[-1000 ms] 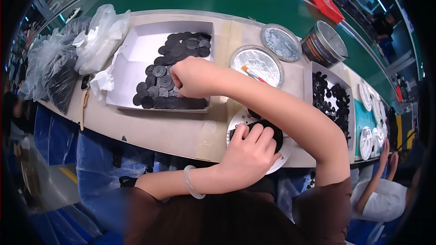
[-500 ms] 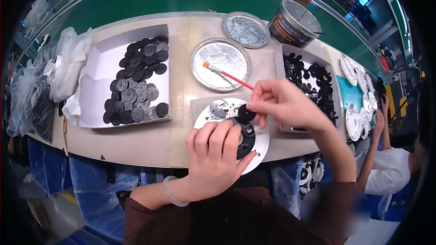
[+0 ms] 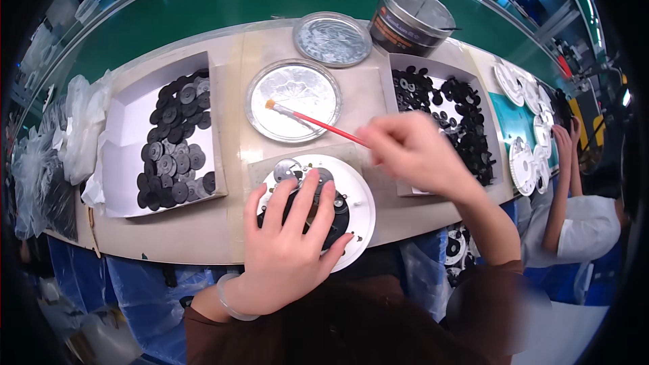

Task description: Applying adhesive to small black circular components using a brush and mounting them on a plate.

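Two hands reach over the table point(image 3: 182, 236); the left grip point(image 3: 287, 247) lies palm down, fingers spread wide, over a black assembly point(image 3: 339, 220), hiding much of it; a white disc point(image 3: 363, 213) shows beneath and right of that grip; the right grip point(image 3: 412, 152), blurred, meets the handle end of a red brush point(image 3: 324, 126), and I cannot tell whether it holds it; beyond it, a box point(image 3: 446, 71) is partly covered.

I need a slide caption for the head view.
Left hand spread over a black part on a white disc; right hand at a red-handled brush.
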`<state>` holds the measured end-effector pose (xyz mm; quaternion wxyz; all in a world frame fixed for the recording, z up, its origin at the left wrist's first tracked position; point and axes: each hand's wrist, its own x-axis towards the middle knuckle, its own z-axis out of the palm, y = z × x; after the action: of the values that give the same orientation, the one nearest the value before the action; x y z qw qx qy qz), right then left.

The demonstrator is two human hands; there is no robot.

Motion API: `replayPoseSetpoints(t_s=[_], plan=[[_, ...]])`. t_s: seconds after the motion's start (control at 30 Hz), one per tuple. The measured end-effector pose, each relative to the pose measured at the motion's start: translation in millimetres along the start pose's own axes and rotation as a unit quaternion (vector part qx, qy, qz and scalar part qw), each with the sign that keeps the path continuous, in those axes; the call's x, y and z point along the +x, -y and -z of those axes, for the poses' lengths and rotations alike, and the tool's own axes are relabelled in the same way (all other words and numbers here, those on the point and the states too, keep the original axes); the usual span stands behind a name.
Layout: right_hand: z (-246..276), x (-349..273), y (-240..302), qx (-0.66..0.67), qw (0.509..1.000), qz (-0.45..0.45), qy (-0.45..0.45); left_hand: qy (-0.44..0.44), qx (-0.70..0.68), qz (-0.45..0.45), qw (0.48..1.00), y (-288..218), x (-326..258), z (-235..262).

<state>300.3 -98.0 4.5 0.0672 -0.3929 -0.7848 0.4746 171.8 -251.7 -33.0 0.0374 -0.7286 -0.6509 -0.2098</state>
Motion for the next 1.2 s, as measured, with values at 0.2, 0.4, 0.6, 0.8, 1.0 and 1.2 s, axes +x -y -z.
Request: replayPoseSetpoints(t_s=[0.2,0.4,0.6,0.8,1.0,1.2], plan=[[72,0,-62,-0.343,0.857,0.121,-0.365,-0.005,-0.015,0.000,1.000,-2,2,0],[87,9,-100,-0.298,0.932,-0.020,-0.206,-0.029,-0.015,-0.004,0.999,-5,0,-1],[78,18,-98,-0.278,0.945,-0.066,-0.157,-0.043,-0.017,-0.009,0.999,-5,0,-3],[81,13,-102,-0.183,0.961,-0.046,-0.205,-0.055,-0.032,-0.003,0.998,-4,1,-6],[87,13,-107,-0.245,0.957,-0.086,-0.130,-0.062,-0.038,0.000,0.997,-3,-1,-6],[84,2,-93,-0.096,0.973,-0.126,-0.166,-0.076,-0.051,-0.002,0.996,-3,-4,-8]])
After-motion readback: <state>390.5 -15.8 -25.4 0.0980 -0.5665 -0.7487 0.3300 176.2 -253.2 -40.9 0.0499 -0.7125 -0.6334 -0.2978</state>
